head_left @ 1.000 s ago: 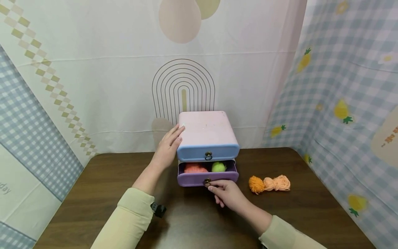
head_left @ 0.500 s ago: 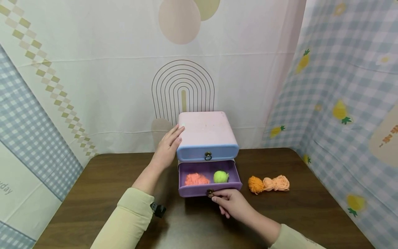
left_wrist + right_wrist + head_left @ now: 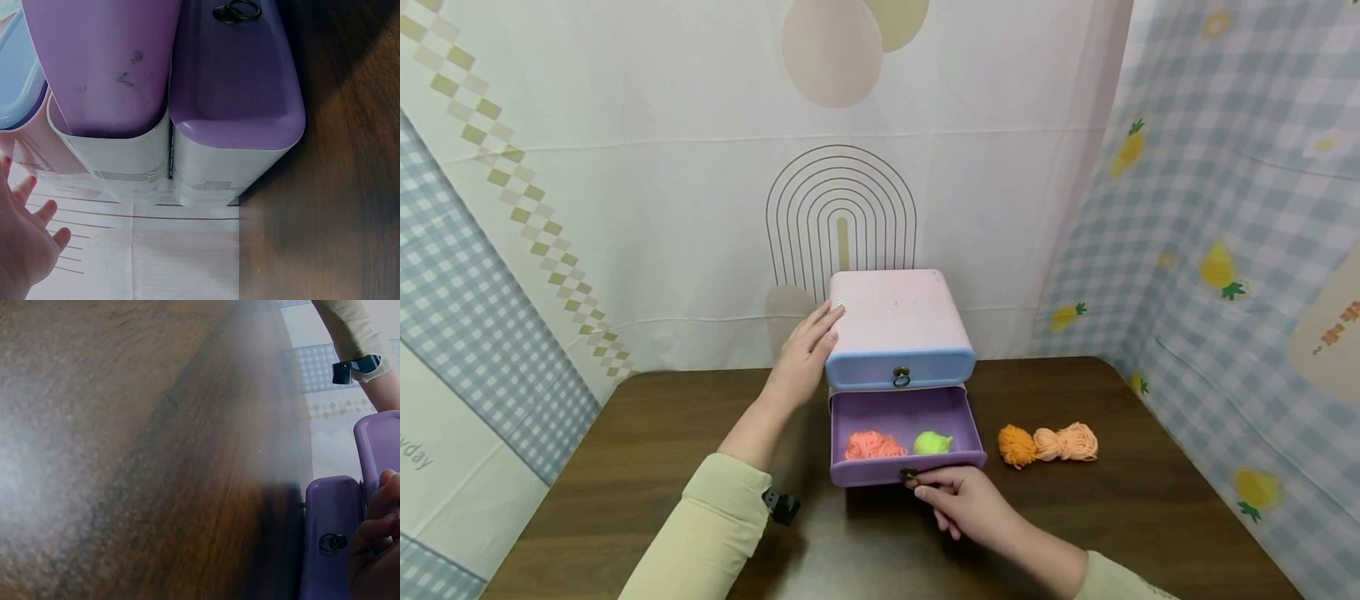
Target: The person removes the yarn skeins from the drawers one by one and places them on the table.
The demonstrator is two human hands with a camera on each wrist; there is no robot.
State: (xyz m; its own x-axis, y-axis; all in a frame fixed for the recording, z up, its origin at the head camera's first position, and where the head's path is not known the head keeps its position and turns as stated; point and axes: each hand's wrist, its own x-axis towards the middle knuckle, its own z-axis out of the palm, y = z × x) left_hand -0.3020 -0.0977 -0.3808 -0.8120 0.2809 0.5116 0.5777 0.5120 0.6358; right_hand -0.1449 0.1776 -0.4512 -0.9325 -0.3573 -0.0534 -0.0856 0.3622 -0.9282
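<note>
My left hand (image 3: 801, 358) rests with extended fingers against the left side of the pink-topped drawer unit (image 3: 895, 312). Thumb and fingers of my right hand (image 3: 966, 500) pinch the dark metal ring pull (image 3: 909, 474) on the purple middle drawer (image 3: 861, 477), which stands pulled far out. Inside it, near the front, lie a coral yarn bundle (image 3: 874, 445) on the left and a lime green yarn ball (image 3: 932, 443) on the right. In the right wrist view, the curled fingers (image 3: 375, 534) partly cover the open drawer's front.
Above is a closed blue drawer (image 3: 857, 369) with its own ring. Below sits a closed purple drawer (image 3: 237, 75). On the wooden table (image 3: 677, 433), right of the unit, lie an orange yarn ball (image 3: 1017, 446) and a peach yarn skein (image 3: 1066, 442). Patterned cloth hangs behind.
My right hand has drawn the purple drawer toward me, from partly open to far out, exposing more of its inside. The yarn came forward with it. My left hand stayed put.
</note>
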